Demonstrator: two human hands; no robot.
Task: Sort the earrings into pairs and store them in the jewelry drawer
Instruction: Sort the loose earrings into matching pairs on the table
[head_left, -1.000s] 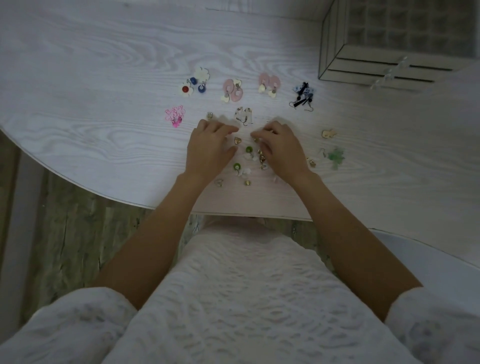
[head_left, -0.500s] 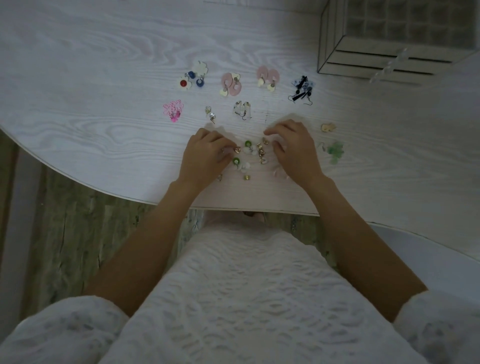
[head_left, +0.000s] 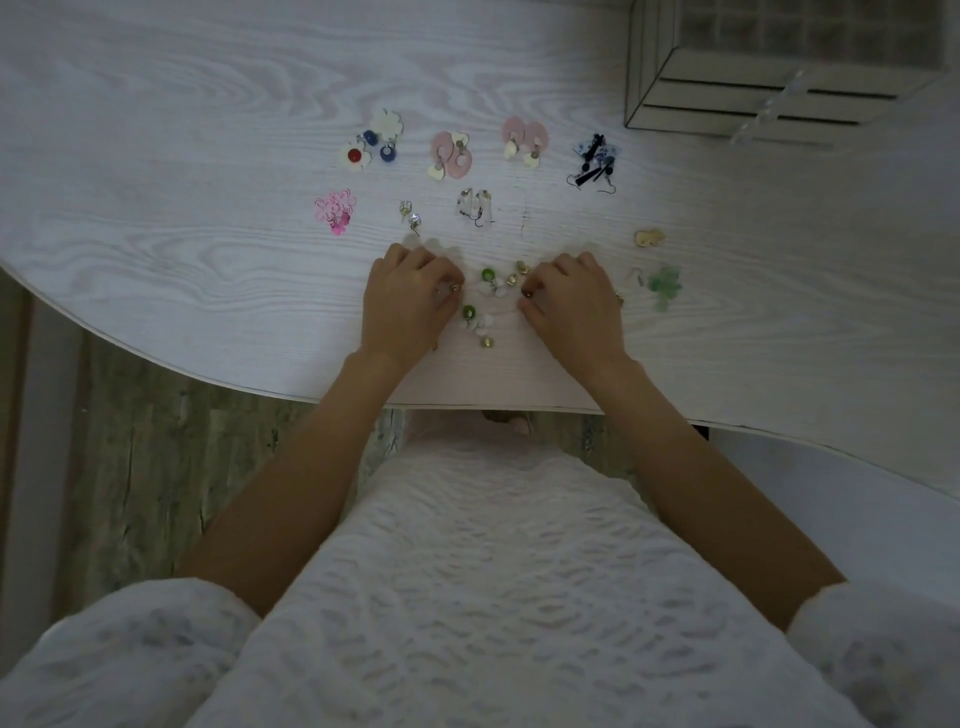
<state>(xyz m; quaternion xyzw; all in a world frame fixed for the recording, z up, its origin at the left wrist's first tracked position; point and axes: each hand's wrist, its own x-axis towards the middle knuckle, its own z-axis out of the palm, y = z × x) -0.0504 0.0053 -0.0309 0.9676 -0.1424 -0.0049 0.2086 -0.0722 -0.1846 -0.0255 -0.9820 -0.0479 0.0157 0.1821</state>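
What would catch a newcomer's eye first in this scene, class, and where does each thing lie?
First, the two hands, left hand and right hand, fingers curled over a loose scatter of small earrings with green beads near the table's front edge. Beyond them lie grouped earrings: pink flower earrings far left, black dangling earrings to the right. A jewelry drawer box stands at the top right corner.

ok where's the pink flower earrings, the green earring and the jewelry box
pink flower earrings (head_left: 335, 210), head view, on the overlapping petals
green earring (head_left: 665, 285), head view, on its pale green body
jewelry box (head_left: 737, 101), head view, on its slatted front
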